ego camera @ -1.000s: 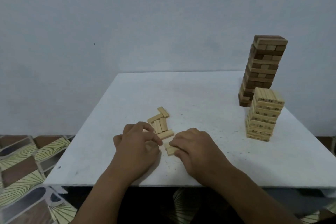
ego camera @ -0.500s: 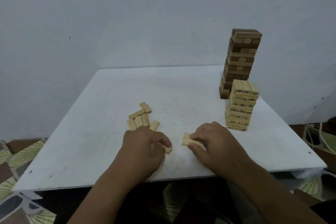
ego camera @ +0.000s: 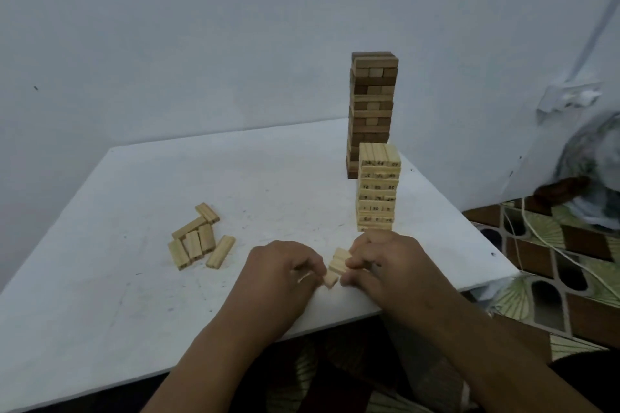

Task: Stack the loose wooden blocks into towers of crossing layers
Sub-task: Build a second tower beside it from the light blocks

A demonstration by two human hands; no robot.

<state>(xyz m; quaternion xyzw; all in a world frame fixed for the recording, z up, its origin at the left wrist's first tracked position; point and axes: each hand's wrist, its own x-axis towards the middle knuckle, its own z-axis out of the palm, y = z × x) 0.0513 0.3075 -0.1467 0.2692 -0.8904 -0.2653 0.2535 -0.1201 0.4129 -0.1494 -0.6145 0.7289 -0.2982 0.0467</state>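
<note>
Dim, flat room light on my work.

The white table [ego camera: 141, 211] looks grey-blue and grainy, with only soft shadows under my hands and beside the pale tower [ego camera: 378, 188]. Nothing glares. The far right edge smears into blur, and the wide lens bends the table's edges outward.

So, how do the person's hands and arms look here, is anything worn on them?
Both arms are bare up to the frame edge: no sleeves, gloves or watch show. The left hand and the right hand carry no rings or markings that I can see, though the picture is dim and slightly blurred.
</note>
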